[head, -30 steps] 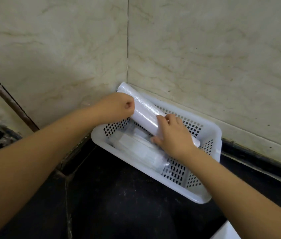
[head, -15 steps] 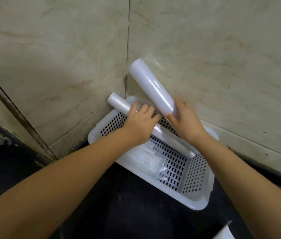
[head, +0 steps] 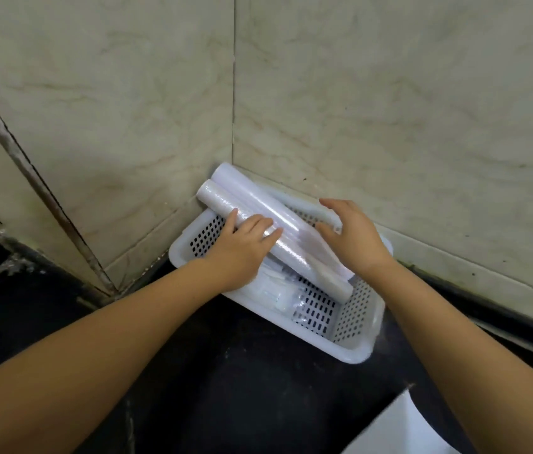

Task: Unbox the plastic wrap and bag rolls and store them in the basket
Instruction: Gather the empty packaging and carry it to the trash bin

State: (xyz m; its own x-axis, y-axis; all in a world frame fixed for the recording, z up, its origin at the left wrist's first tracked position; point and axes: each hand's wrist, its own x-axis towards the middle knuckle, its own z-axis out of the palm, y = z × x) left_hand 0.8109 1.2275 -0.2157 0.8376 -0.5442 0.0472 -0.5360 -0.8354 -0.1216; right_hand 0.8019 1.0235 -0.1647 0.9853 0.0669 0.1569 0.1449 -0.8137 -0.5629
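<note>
Now I am pressing my left hand (head: pixel 242 247) with flat fingers on the light, slippery rolls (head: pixel 268 224) lying slanted across the basket (head: pixel 356 350), while my right hand (head: pixel 353 237) is hovering open beside them.

Black tabletop (head: pixel 258 388) under beige marble wall tiles (head: pixel 389 93); white sheet (head: pixel 402 430) at lower right edge.

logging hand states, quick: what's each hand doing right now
Left hand: open, fingers resting on the front roll.
Right hand: open, holding nothing.
</note>
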